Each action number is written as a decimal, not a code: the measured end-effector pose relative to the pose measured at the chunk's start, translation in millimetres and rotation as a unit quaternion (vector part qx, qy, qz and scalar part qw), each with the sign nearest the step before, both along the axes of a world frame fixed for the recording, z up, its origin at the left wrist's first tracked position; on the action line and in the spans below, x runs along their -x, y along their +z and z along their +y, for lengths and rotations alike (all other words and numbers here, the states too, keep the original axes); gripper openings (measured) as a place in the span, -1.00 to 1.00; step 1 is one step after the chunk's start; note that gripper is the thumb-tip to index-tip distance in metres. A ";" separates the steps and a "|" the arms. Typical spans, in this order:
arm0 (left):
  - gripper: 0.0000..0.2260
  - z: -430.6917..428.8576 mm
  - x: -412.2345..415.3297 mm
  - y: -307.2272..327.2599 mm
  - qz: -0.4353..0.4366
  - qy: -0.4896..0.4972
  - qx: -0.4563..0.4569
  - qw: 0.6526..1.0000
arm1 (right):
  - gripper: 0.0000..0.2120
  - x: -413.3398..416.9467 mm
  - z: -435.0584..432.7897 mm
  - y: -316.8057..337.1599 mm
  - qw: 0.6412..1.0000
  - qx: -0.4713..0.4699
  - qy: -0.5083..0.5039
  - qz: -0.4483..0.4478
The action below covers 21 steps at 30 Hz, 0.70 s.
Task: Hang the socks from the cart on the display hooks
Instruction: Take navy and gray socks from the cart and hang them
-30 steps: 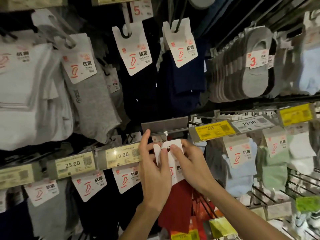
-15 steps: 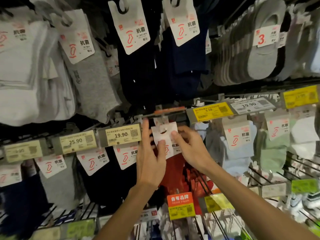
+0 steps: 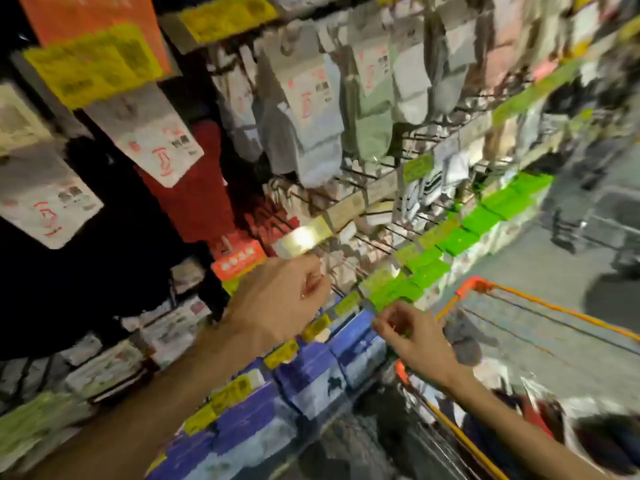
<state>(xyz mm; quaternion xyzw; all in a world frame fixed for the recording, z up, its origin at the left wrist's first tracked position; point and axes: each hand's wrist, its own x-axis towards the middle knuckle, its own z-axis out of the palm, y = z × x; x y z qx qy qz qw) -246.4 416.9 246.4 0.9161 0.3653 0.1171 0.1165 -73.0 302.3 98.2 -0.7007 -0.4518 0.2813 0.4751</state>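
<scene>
The frame is blurred and tilted. The red socks (image 3: 199,188) with a white card hang on the display hook at upper left, free of both hands. My left hand (image 3: 277,299) is in mid-air below them, fingers loosely curled, holding nothing. My right hand (image 3: 412,334) hovers lower right, near the green shelf tags, fingers loosely curled and empty. The cart (image 3: 481,289) with an orange rim stands at lower right; dark and red goods lie inside it (image 3: 540,420).
Grey, pale green and white socks (image 3: 311,126) hang on hooks above. Bare wire hooks (image 3: 367,216) stick out at centre. Blue packs (image 3: 311,379) line a low shelf with yellow tags. Black socks (image 3: 104,265) fill the left. Grey floor (image 3: 554,271) lies right.
Both hands let go of the red socks' card, now left hanging on the hook, and dropped down and right. The view swung down toward the cart.
</scene>
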 end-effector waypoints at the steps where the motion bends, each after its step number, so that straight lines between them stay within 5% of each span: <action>1: -0.68 -4.9 -11.8 -24.3 0.038 -0.032 0.018 0.999 | -0.76 -0.9 -23.9 -23.1 0.999 0.041 -0.022 -0.007; 11: -0.83 -103.0 -145.9 -247.4 0.225 -0.183 0.240 0.926 | -0.84 -51.9 -210.8 -164.8 0.914 0.341 -0.218 0.032; 18: -0.88 -139.5 -224.6 -373.0 0.285 -0.116 0.388 0.868 | -0.93 -123.0 -250.8 -230.4 0.863 0.413 -0.271 0.107; 21: -0.74 -146.8 -254.8 -428.3 0.294 -0.055 0.430 0.852 | -0.69 -160.2 -252.2 -268.4 0.852 0.439 -0.259 0.120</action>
